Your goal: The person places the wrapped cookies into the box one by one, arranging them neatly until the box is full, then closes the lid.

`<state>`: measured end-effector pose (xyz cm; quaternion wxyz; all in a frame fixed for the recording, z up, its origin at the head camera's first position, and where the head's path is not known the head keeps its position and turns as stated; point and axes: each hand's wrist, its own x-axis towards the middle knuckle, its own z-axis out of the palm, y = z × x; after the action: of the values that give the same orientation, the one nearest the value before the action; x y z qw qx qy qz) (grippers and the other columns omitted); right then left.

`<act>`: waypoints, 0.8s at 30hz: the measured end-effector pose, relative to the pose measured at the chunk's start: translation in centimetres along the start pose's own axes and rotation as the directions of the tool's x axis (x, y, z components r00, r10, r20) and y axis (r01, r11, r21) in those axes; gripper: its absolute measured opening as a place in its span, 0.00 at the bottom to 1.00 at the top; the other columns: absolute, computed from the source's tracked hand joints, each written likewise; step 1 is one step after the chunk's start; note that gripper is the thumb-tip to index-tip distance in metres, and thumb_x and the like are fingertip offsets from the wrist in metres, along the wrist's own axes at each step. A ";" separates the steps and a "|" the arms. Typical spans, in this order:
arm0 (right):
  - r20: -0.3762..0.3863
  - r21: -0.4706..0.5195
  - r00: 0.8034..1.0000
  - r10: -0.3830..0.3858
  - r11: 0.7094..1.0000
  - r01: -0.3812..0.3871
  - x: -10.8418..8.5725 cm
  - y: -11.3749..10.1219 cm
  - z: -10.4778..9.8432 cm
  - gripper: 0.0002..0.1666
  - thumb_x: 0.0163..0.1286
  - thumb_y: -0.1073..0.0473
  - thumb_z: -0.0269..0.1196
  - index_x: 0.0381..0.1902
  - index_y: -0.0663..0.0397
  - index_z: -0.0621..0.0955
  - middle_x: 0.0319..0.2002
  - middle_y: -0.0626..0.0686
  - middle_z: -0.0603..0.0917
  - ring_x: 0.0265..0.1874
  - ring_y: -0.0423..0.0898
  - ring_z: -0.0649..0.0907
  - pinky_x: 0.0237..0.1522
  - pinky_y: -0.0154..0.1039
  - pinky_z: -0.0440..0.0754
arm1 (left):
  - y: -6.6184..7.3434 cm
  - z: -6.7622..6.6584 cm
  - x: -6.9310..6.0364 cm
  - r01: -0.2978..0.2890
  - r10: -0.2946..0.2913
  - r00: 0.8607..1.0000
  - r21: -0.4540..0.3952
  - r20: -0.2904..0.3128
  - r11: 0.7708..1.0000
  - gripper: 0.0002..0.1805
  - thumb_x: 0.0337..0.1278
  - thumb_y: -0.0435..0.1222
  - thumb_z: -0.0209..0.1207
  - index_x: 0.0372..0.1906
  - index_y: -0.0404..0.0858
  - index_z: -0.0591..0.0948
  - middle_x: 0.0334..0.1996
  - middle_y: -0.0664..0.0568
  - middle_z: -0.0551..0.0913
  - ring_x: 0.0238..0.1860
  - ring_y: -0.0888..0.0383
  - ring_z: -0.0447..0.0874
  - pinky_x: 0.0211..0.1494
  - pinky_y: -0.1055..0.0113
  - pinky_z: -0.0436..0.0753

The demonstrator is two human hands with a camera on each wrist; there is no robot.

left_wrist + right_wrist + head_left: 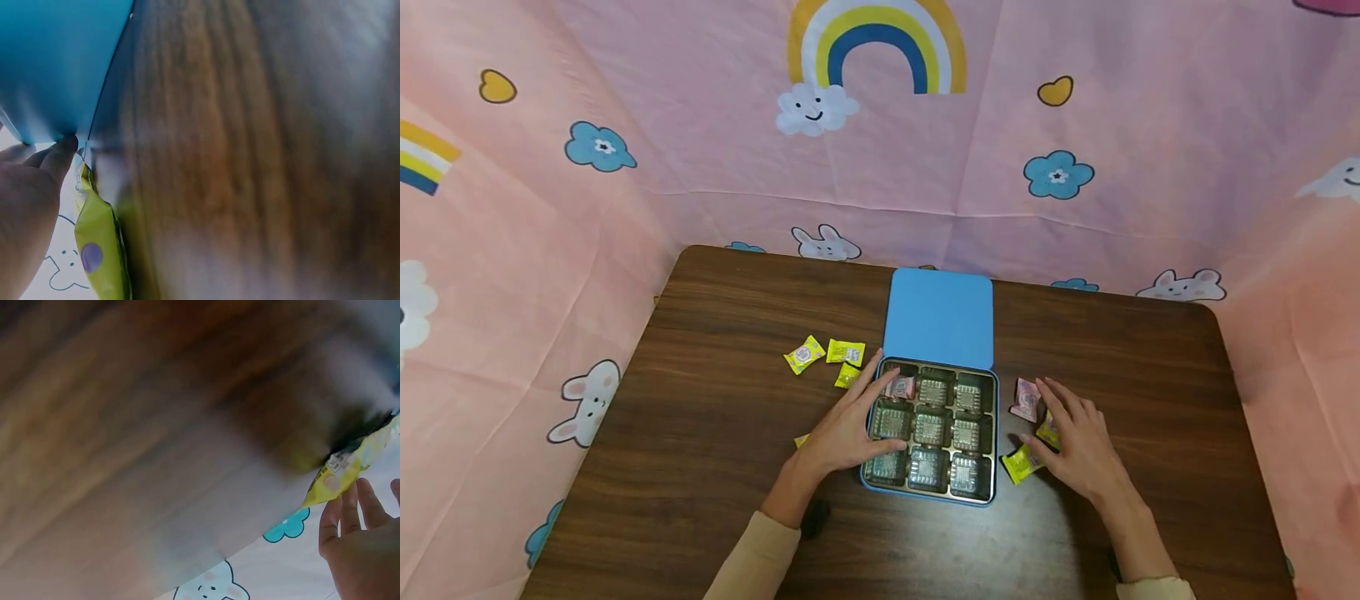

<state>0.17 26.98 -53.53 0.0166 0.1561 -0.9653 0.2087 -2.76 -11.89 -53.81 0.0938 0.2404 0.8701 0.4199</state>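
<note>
A blue tin (pixel 931 425) with a grid of square compartments lies on the table, its blue lid (pixel 938 317) folded back. One pink wrapped candy (pixel 901 388) sits in the far-left compartment. My left hand (pixel 844 429) rests across the tin's left edge, thumb and fingers spread; in the left wrist view, its fingertips touch the blue side (pixel 56 69). To the right of the tin, my right hand (pixel 1078 442) hovers with spread fingers over a pink candy (pixel 1025 399) and two yellow candies (pixel 1021 464). Whether its fingertips touch them is unclear.
Several yellow candies (pixel 805 355) lie left of the tin, one partly hidden by the left forearm (pixel 793 492). The brown wooden table (pixel 700 417) has pink patterned cloth (pixel 715 125) hanging behind it and at both sides.
</note>
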 end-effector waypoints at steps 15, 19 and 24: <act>0.051 -0.093 0.998 -0.022 0.995 0.027 1.7 0.0 -0.1 0.53 0.56 0.52 0.76 0.76 0.51 0.64 0.62 0.64 0.74 0.56 0.64 0.73 0.50 0.61 0.68 | 0.6 0.2 -0.4 0.024 -0.023 0.999 0.018 -0.026 1.000 0.52 0.51 0.59 0.69 0.78 0.50 0.59 0.81 0.49 0.37 0.78 0.46 0.46 0.58 0.42 0.77; 0.046 -0.094 0.999 -0.008 0.995 0.013 2.0 -0.1 0.0 0.52 0.55 0.55 0.77 0.75 0.52 0.65 0.60 0.63 0.74 0.56 0.64 0.73 0.52 0.61 0.68 | 0.5 0.3 -0.4 0.016 -0.015 0.999 0.023 -0.038 1.000 0.52 0.51 0.58 0.69 0.78 0.48 0.59 0.81 0.49 0.37 0.78 0.47 0.46 0.58 0.42 0.77; 0.058 -0.099 0.998 0.029 0.995 -0.023 2.2 -0.3 0.0 0.52 0.55 0.53 0.76 0.75 0.51 0.65 0.59 0.64 0.75 0.56 0.65 0.73 0.52 0.61 0.68 | 0.4 0.5 -0.4 0.013 -0.012 0.999 0.029 -0.039 0.999 0.52 0.50 0.58 0.70 0.78 0.48 0.60 0.81 0.49 0.37 0.78 0.48 0.44 0.60 0.41 0.76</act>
<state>-1.83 26.10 -53.18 -0.0070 0.1488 -0.9764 0.1566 -2.12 -11.58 -53.82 0.0760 0.2283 0.8793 0.4111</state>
